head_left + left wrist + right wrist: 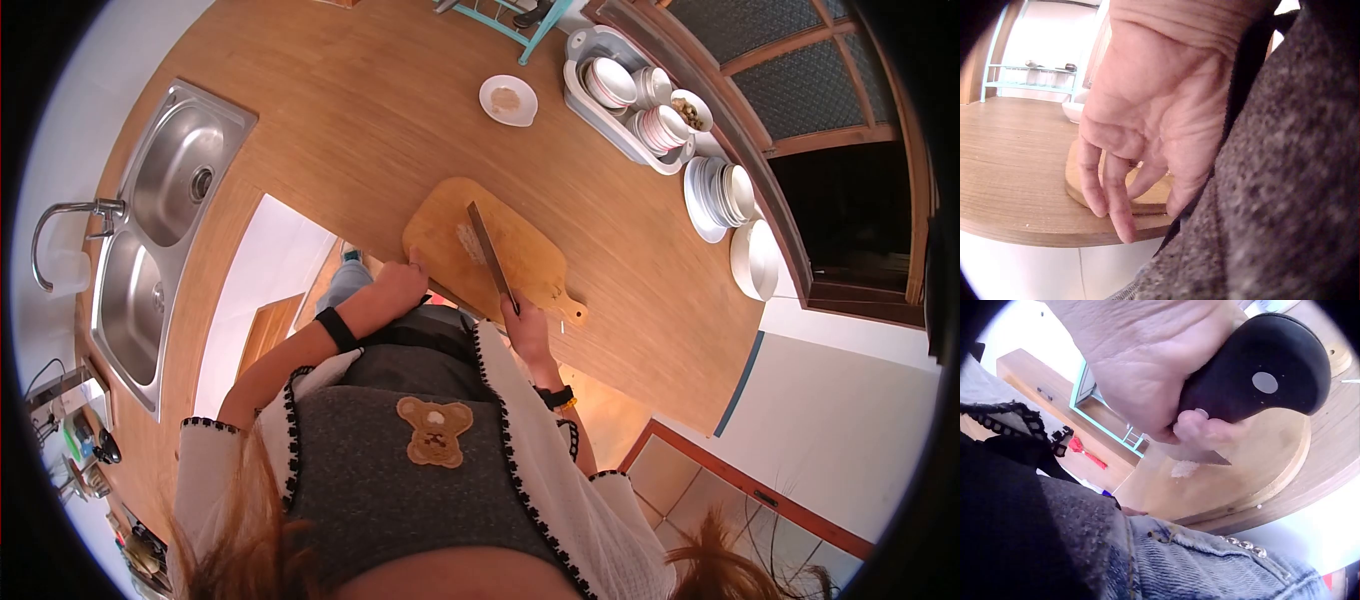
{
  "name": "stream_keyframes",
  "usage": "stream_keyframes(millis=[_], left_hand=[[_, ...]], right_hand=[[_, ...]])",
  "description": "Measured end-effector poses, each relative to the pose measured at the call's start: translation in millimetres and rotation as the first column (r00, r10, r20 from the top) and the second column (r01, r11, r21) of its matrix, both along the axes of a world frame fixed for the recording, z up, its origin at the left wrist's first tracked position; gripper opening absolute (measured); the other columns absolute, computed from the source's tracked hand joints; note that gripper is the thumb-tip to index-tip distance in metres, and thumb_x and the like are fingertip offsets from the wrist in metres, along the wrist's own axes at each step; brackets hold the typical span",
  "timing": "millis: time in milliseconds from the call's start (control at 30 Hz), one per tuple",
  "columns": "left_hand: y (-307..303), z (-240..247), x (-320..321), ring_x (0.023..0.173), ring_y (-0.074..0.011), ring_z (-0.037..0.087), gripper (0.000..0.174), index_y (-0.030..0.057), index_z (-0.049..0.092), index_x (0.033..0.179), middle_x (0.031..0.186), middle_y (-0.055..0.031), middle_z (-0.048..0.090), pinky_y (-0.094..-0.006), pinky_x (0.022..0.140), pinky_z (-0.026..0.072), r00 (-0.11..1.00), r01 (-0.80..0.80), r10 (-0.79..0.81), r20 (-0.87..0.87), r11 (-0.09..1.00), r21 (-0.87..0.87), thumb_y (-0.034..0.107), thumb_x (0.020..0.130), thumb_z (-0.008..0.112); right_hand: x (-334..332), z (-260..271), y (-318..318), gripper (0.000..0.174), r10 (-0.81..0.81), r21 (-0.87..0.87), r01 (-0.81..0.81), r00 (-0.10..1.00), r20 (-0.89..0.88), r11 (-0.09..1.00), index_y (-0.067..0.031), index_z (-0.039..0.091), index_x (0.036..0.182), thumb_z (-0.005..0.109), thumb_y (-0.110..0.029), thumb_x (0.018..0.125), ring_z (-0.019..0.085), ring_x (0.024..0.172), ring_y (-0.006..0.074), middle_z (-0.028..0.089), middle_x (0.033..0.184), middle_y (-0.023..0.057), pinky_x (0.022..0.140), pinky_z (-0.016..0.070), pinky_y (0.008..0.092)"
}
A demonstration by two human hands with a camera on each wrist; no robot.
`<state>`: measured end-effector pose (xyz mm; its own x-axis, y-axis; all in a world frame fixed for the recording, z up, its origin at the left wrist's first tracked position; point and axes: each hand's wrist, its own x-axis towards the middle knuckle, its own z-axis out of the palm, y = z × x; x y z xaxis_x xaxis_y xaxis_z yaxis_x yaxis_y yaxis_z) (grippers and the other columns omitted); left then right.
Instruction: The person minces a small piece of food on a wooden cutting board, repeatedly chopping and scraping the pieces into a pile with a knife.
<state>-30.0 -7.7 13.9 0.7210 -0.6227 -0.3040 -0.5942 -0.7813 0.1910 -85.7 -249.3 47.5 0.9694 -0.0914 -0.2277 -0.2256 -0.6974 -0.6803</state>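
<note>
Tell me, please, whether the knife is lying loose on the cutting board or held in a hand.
Held. The right hand grips the knife by its black handle, blade over the cutting board.

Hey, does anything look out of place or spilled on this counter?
Nothing much. The cutting board sits askew at the front edge of the counter, and one small pale scrap lies off the board beside its handle. The right hand grips the knife; nothing looks broken.

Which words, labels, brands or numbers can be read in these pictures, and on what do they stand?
No text can be read anywhere. The knife shows only a plain rivet on its handle; the bear patch, the cutting board and the dishes carry no letters.
</note>
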Motion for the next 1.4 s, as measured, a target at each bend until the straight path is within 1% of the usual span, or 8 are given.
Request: stream_keyframes(millis=[67,200,300,400,500,567,900,1400], left_hand=[[1.6,1.1,-1.4,0.063,-0.0338,0.061,0.041,-0.0099,0.049,0.102,0.111,-0.0378,0.044,-0.0413,0.049,0.0476,1.0,0.01,-0.009,0.029,1.0,-0.006,0.024,0.078,0.052],[1.7,0.9,-3.0,0.062,-0.0343,0.06,0.043,-0.0108,0.048,0.104,0.111,-0.0383,0.044,-0.0414,0.049,0.0474,0.999,0.001,0.0,0.046,1.0,-0.023,0.023,0.078,0.051],[2.6,0.5,-2.5,0.062,-0.0345,0.06,0.044,-0.0112,0.047,0.107,0.112,-0.0385,0.042,-0.0412,0.048,0.0472,0.998,0.021,-0.02,0.054,1.0,-0.007,0.022,0.077,0.051],[3.6,0.3,-4.3,0.062,-0.0343,0.06,0.045,-0.0111,0.046,0.109,0.114,-0.0382,0.042,-0.0406,0.048,0.0474,0.999,0.009,-0.008,0.047,1.0,-0.019,0.019,0.076,0.05],[1.5,1.8,-4.3,0.062,-0.0345,0.06,0.045,-0.0109,0.046,0.111,0.115,-0.0381,0.041,-0.0407,0.049,0.0477,0.997,0.022,-0.021,0.072,1.0,-0.006,0.016,0.074,0.05],[2.0,6.7,-4.3,0.062,-0.0354,0.06,0.046,-0.0109,0.045,0.111,0.115,-0.0382,0.041,-0.0412,0.049,0.048,0.999,-0.013,0.014,0.032,1.0,-0.012,0.015,0.074,0.049],[1.0,-0.4,-5.7,0.062,-0.0371,0.06,0.042,-0.0116,0.047,0.109,0.114,-0.0382,0.042,-0.0422,0.05,0.048,0.997,-0.009,0.011,0.075,0.999,-0.031,0.015,0.076,0.046],[0.3,-2.7,-6.3,0.064,-0.0373,0.06,0.047,-0.0105,0.046,0.109,0.114,-0.0378,0.042,-0.0416,0.051,0.0485,0.999,-0.01,0.01,0.03,1.0,-0.02,0.027,0.081,0.051]], right_hand=[[1.9,8.5,4.4,0.025,0.014,0.008,-0.014,0.997,-0.077,1.0,-0.0072,0.057,0.099,0.049,-0.026,0.085,0.058,0.065,0.0366,0.057,0.067,0.0194,0.056,0.0442,0.0422],[0.4,4.8,3.4,0.025,-0.011,-0.001,0.011,0.999,-0.051,1.0,-0.0071,0.058,0.098,0.049,-0.026,0.085,0.058,0.064,0.0362,0.057,0.066,0.0191,0.055,0.0442,0.0419],[2.4,8.0,1.9,0.025,0.044,-0.008,-0.044,0.999,-0.021,0.999,-0.0069,0.058,0.097,0.048,-0.026,0.085,0.058,0.064,0.0359,0.057,0.065,0.019,0.055,0.0439,0.042],[5.1,12.6,1.8,0.025,0.028,0.013,-0.027,0.995,-0.097,1.0,-0.0071,0.058,0.097,0.048,-0.026,0.085,0.058,0.064,0.0361,0.057,0.065,0.0189,0.055,0.0439,0.0422],[5.0,8.4,-1.3,0.024,0.073,-0.029,-0.073,0.997,-0.003,0.997,-0.0074,0.058,0.096,0.048,-0.027,0.085,0.057,0.064,0.0366,0.057,0.065,0.0189,0.055,0.0441,0.0421],[7.8,14.5,2.4,0.024,0.047,-0.019,-0.049,0.997,-0.062,0.999,-0.0077,0.058,0.096,0.048,-0.027,0.085,0.057,0.065,0.0369,0.057,0.066,0.0194,0.056,0.0442,0.0428],[7.7,14.6,-0.9,0.026,0.105,-0.065,-0.11,0.991,-0.081,0.992,-0.0098,0.058,0.1,0.048,-0.029,0.085,0.058,0.071,0.0366,0.06,0.075,0.0192,0.061,0.046,0.0428],[1.9,15.5,1.3,0.024,0.107,-0.059,-0.111,0.993,-0.058,0.992,-0.0109,0.058,0.1,0.05,-0.026,0.084,0.058,0.068,0.0359,0.06,0.072,0.0186,0.059,0.0464,0.0427]])
